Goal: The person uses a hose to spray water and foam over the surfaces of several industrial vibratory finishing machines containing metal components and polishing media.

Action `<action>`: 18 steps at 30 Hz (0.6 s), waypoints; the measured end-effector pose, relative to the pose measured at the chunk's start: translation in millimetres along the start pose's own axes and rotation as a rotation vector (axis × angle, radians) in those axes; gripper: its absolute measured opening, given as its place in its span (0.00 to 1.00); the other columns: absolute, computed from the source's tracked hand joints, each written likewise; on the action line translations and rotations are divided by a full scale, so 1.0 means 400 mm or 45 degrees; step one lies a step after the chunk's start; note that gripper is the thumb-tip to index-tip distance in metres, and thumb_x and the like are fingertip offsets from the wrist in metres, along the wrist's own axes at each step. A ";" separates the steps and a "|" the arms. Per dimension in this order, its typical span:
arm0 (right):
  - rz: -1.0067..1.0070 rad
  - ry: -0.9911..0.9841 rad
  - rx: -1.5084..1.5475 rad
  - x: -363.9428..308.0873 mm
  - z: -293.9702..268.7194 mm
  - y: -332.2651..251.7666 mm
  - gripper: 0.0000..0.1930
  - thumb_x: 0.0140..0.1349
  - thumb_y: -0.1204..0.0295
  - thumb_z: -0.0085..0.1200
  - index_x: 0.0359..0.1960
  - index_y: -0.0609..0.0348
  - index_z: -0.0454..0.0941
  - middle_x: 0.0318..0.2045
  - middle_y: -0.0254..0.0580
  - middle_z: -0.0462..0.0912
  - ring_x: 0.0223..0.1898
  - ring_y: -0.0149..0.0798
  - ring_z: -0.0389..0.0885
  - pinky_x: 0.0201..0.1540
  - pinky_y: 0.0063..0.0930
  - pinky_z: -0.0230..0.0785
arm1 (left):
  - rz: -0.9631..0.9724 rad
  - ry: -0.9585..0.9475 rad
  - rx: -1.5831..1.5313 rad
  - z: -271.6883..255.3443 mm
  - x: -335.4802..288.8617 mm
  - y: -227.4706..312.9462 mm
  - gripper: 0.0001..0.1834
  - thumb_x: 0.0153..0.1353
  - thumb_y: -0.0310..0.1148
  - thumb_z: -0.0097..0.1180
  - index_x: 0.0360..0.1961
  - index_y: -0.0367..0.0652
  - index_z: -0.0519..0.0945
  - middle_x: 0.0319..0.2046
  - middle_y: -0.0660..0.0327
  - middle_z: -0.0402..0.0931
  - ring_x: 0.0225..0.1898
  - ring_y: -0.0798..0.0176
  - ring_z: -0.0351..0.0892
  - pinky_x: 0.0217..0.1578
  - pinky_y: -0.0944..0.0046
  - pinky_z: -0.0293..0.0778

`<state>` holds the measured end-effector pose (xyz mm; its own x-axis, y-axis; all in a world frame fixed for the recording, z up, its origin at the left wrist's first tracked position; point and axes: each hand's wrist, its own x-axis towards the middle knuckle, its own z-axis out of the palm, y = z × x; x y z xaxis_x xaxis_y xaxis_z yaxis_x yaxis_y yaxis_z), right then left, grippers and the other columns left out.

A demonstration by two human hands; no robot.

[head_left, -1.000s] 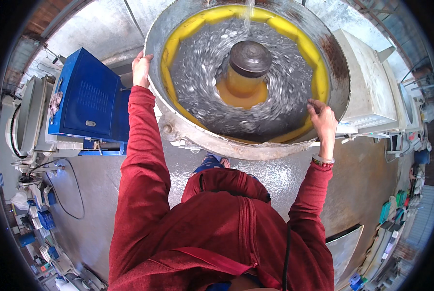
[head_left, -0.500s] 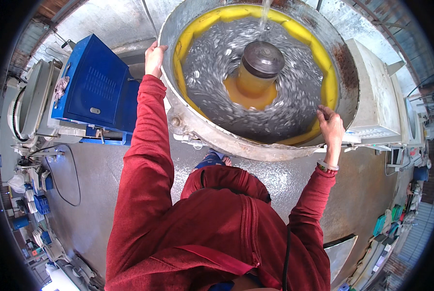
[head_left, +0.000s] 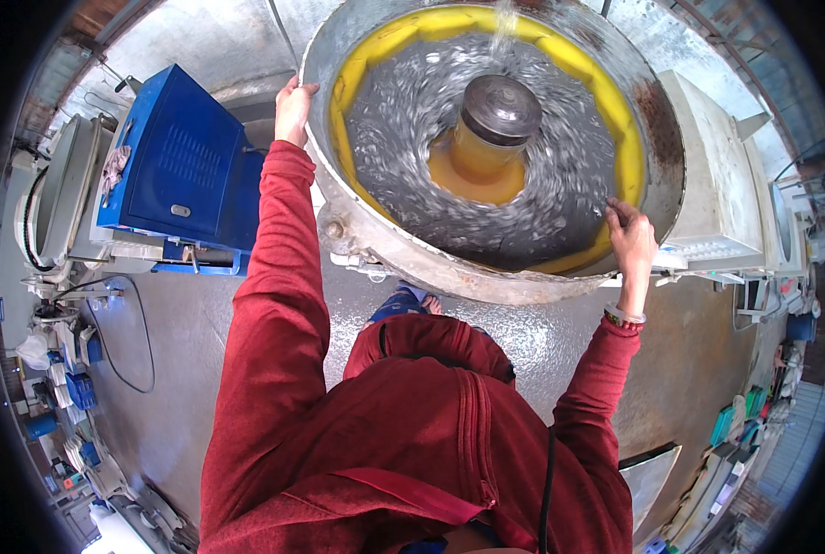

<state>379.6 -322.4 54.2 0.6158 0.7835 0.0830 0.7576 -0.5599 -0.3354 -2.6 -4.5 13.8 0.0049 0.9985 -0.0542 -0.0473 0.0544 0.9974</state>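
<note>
The left hand (head_left: 292, 113) bends its fingers at the round grey metal tub (head_left: 514, 288); inside, small silvery pieces (head_left: 385, 138) blur within a puffy yellow plastic lining (head_left: 627, 157). The right hand's (head_left: 632, 242) fingertips bunch nearby; any pinch, I cannot tell. Apparently checking the churn; sampling calls for a shallow reach.

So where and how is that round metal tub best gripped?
Likely by the rim of the metal tub, from outside on the person's left, thumb over the edge: that narrow rim stands above the swirling loose pieces, and the left hand is at it.
</note>
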 end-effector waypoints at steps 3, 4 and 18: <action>0.056 -0.009 0.000 0.001 0.000 -0.003 0.13 0.55 0.61 0.49 0.41 0.45 0.77 0.34 0.39 0.81 0.38 0.46 0.78 0.39 0.35 0.69 | 0.003 0.020 0.027 0.008 -0.012 0.011 0.26 0.49 0.26 0.48 0.52 0.31 0.67 0.43 0.53 0.73 0.43 0.60 0.71 0.46 0.67 0.63; 0.056 -0.011 0.002 0.000 -0.001 -0.005 0.13 0.55 0.61 0.48 0.40 0.46 0.77 0.34 0.39 0.81 0.38 0.45 0.78 0.39 0.35 0.69 | 0.007 0.026 0.047 0.001 -0.005 0.005 0.25 0.49 0.26 0.48 0.51 0.31 0.67 0.43 0.53 0.73 0.43 0.60 0.71 0.46 0.67 0.63; 0.053 0.051 0.087 -0.001 -0.007 -0.006 0.12 0.55 0.62 0.49 0.40 0.47 0.77 0.32 0.41 0.81 0.37 0.45 0.79 0.39 0.34 0.69 | 0.009 -0.010 0.038 -0.004 0.011 -0.007 0.23 0.49 0.24 0.47 0.50 0.33 0.70 0.41 0.54 0.74 0.41 0.61 0.73 0.43 0.68 0.65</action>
<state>378.0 -322.0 57.6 0.6555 0.7479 0.1048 0.7156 -0.5708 -0.4026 -3.9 -0.1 10.8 0.0123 0.9988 -0.0468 -0.0177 0.0470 0.9987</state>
